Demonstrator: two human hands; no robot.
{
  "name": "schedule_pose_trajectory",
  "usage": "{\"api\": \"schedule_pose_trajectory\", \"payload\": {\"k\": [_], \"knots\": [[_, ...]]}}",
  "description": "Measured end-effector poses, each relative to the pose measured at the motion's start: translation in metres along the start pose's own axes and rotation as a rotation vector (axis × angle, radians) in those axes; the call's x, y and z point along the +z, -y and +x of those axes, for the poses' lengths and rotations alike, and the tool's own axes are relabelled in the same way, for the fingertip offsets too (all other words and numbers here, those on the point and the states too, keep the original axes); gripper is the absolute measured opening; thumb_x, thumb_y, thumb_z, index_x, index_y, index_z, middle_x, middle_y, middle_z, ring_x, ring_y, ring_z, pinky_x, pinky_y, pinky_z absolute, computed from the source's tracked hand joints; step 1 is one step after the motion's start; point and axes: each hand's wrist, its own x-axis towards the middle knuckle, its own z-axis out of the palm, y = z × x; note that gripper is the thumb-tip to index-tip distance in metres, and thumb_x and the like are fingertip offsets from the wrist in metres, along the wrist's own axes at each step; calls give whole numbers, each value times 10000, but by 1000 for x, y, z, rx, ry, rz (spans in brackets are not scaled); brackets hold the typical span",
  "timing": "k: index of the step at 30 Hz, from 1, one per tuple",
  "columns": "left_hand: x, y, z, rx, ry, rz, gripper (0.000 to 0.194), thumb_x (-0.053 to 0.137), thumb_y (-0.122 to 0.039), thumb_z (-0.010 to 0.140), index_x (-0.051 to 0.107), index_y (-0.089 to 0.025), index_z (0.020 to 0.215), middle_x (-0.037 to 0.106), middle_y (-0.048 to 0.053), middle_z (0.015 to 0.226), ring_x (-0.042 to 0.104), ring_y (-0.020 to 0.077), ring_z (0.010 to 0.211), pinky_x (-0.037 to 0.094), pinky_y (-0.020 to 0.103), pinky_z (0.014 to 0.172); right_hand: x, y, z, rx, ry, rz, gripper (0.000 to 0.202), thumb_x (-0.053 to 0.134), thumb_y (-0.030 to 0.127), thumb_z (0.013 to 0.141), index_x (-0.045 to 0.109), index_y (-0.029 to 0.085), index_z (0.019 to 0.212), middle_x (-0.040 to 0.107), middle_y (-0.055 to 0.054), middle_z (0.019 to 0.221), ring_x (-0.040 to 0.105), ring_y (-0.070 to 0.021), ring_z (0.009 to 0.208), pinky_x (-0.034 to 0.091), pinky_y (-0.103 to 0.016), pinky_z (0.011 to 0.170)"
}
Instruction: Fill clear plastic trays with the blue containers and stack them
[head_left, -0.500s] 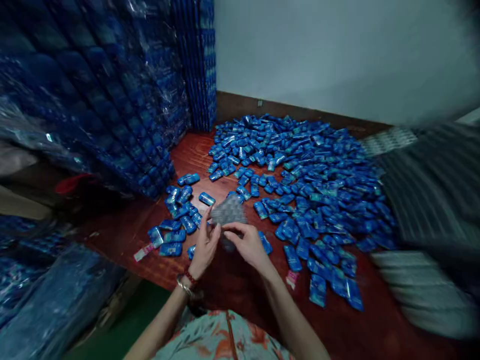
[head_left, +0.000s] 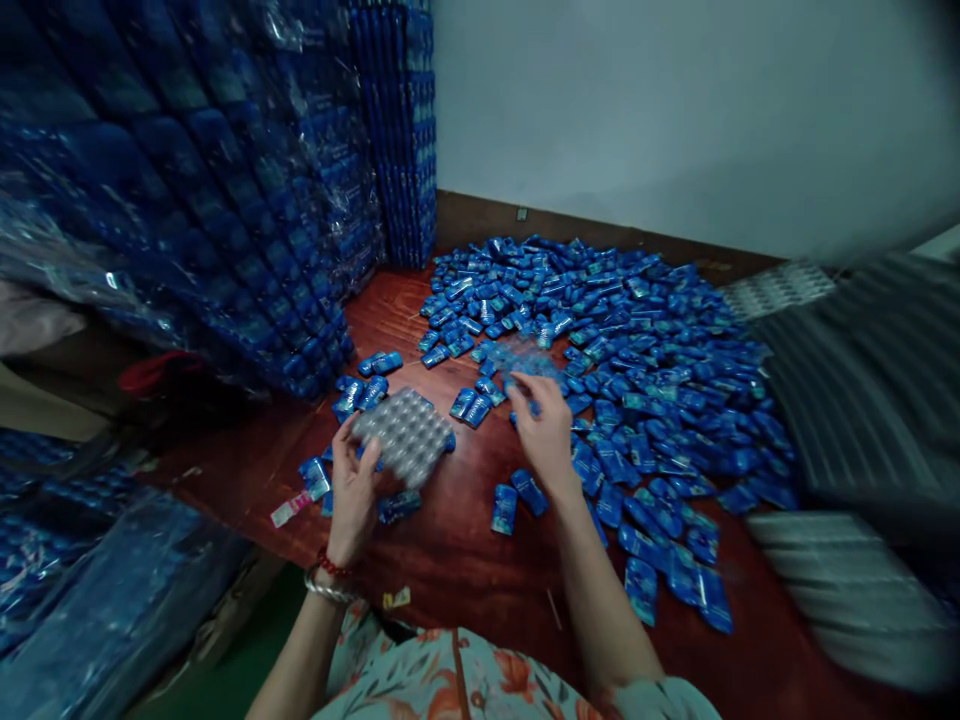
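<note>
My left hand [head_left: 354, 490] grips the near left edge of a silvery-grey blister tray [head_left: 409, 435] with rows of rounded bumps, thumb on top. The tray is tilted above the red-brown table and covers some small blue packets. My right hand [head_left: 544, 425] is out to the right, over the edge of the packet pile. Its fingers pinch a see-through plastic piece [head_left: 521, 355], smeared by motion; its exact shape is unclear. Two loose blue packets [head_left: 504, 508] lie on the table between the hands. A pink-and-white slip [head_left: 291, 510] lies left of my left hand.
A wide heap of blue packets [head_left: 637, 330] spreads toward the wall. Tall plastic-wrapped blue stacks [head_left: 247, 200] stand at left. Grey ridged trays [head_left: 862, 350] are piled at right, with a paler stack [head_left: 847, 580] nearer. A yellow scrap [head_left: 396, 598] lies by the table's [head_left: 465, 560] near edge.
My hands have parted from close together at the centre. The left has drawn the grey tray left and nearer; the right has swung right and away with the see-through piece.
</note>
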Motion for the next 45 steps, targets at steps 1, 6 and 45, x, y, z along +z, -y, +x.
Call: {"api": "schedule_pose_trajectory", "payload": {"k": [1, 6, 45], "knots": [[1, -2, -2, 13, 5, -5, 515, 568, -407, 806, 394, -267, 1270, 504, 62, 1204, 553, 170, 1052, 481, 299, 867, 7, 6, -4, -30, 96, 16, 208, 571, 288, 820, 649, 197, 990, 610, -69, 982, 543, -194, 967, 416, -354, 887], [12, -8, -15, 46, 124, -20, 528, 603, -385, 794, 400, -266, 1267, 480, 69, 1265, 547, 183, 1084, 452, 331, 935, 34, 49, -46, 60, 645, 281, 120, 646, 309, 777, 675, 208, 833, 633, -14, 824, 570, -146, 789, 440, -264, 727], [2, -23, -32, 51, 290, -6, 488, 635, -322, 786, 453, -250, 1234, 604, 50, 1137, 607, 183, 1023, 513, 278, 854, 27, 56, -63, 607, 797, 747, 177, 721, 315, 609, 639, 160, 587, 599, 24, 603, 519, -105, 594, 414, -234, 605]]}}
